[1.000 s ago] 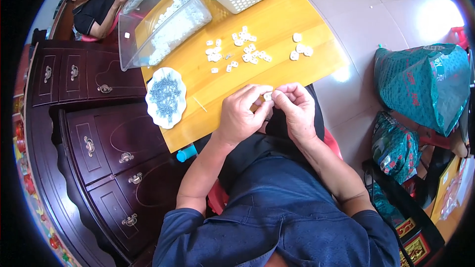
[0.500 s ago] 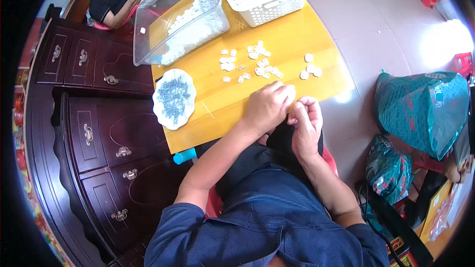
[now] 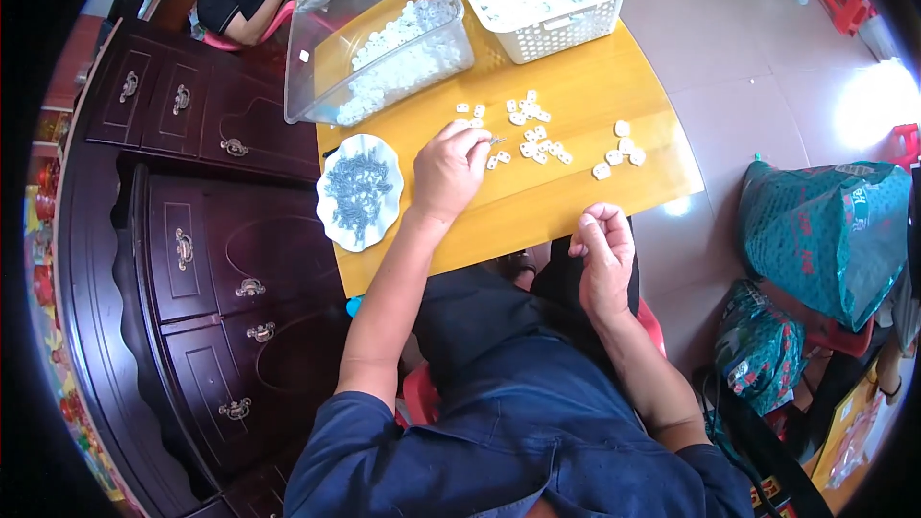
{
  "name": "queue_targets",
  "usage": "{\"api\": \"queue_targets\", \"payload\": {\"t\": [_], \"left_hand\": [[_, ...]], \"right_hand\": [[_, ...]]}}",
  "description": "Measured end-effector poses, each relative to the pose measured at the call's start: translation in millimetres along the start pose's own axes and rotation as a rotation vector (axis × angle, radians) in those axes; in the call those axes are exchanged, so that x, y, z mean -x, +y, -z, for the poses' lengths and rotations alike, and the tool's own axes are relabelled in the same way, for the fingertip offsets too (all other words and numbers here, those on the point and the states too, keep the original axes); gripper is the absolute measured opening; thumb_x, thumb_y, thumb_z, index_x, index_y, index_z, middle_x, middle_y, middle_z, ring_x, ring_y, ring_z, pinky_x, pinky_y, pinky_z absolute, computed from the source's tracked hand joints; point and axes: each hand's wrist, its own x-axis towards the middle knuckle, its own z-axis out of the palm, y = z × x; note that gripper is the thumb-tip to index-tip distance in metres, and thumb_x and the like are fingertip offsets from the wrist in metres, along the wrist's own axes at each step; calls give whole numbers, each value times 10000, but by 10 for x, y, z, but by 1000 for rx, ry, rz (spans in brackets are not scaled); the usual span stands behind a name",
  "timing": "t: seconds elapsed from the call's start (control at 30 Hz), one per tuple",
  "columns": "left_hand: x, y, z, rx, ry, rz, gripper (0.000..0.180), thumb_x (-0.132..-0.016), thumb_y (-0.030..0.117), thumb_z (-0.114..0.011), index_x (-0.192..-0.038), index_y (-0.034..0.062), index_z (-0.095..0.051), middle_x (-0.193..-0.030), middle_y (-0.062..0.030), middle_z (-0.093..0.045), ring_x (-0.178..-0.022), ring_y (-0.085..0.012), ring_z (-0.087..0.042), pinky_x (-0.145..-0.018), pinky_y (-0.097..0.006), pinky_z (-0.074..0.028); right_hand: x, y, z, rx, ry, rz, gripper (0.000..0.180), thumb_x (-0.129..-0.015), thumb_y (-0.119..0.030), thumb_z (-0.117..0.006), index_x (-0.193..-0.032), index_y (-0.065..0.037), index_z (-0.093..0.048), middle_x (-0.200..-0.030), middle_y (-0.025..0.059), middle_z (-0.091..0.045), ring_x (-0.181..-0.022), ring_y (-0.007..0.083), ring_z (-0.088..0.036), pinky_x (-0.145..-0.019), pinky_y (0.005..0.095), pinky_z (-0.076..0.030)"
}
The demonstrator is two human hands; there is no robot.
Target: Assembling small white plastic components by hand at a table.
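Observation:
My left hand reaches over the table among small white plastic pieces, its thumb and forefinger closed. Beside those fingertips lie tiny metal bits; whether the fingers grip one, or a white piece, is hidden. At the front edge of the table, my right hand has its fingers curled and its thumb against the forefinger; anything inside cannot be made out. Beyond it, toward the right side, sits a separate group of white pieces. A scalloped white dish full of small grey metal parts stands left of my left forearm.
On the far part of the yellow table are a clear plastic bin and a white perforated basket, both holding white pieces. Dark drawers line the left. A person sits far left; teal bags stand right.
My left hand has parted from my right and moved left and away from me, to the white pieces. The right-hand group has gained one piece at its near side. The view has shifted slightly.

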Motion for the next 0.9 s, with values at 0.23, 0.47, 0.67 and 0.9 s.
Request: {"api": "queue_targets", "payload": {"t": [0.23,0.47,0.67,0.9], "left_hand": [[-146,2,-32,-99,-98,-63,77,-869,153,-701,-848,97,-748,-911,-73,-708,-845,-297,-692,-740,-412,-562],[-311,-7,-73,-240,-242,-203,110,-862,161,-682,-786,86,-705,-841,-85,-665,-847,-308,-667,-736,-444,-547],[-436,-73,-85,-307,-327,-318,92,-850,152,-652,-844,61,-659,-825,-117,-648,-837,-334,-661,-727,-457,-540],[-327,12,195,327,-168,-9,36,-899,19,-612,-874,29,-589,-778,-28,-606,-683,-79,-549,-635,-241,-463]], "right_hand": [[5,-3,-4,19,-22,-30,60,-998,-66,-607,-1045,-52,-572,-834,-13,-567,-676,65,-511,-638,208,-432],[12,-8,-10,34,-44,-32,49,-999,-73,-601,-1032,-56,-569,-846,-5,-565,-677,72,-508,-641,209,-422],[31,-31,-42,46,-64,-40,51,-995,-76,-609,-1030,-63,-574,-848,-10,-567,-678,71,-512,-638,210,-419],[30,4,-23,121,-37,-41,53,-994,-71,-607,-1032,-57,-574,-831,-10,-566,-679,77,-519,-637,212,-420]]}}
